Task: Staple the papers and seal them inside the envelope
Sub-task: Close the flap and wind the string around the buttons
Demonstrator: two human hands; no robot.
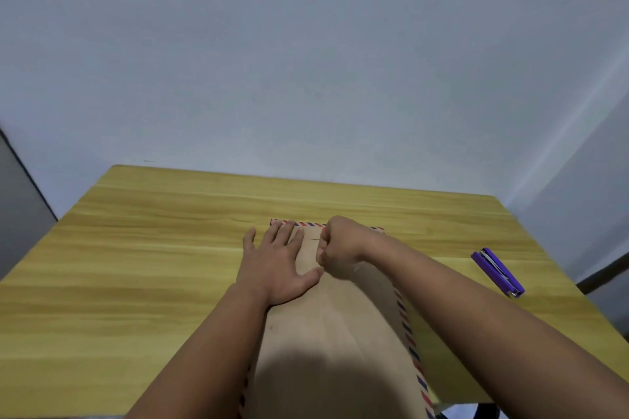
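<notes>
A long brown envelope with a red-and-blue striped border lies lengthwise on the wooden table, its far end pointing away from me. My left hand rests flat on the envelope's far left part, fingers spread. My right hand is curled into a fist on the envelope's far end, right beside my left hand; a small red bit shows at its knuckles, and I cannot tell what it holds. The papers are not visible. A purple stapler lies on the table to the right, apart from both hands.
The table's far edge meets a pale wall. A dark chair part shows past the table's right edge. A grey surface stands at the far left.
</notes>
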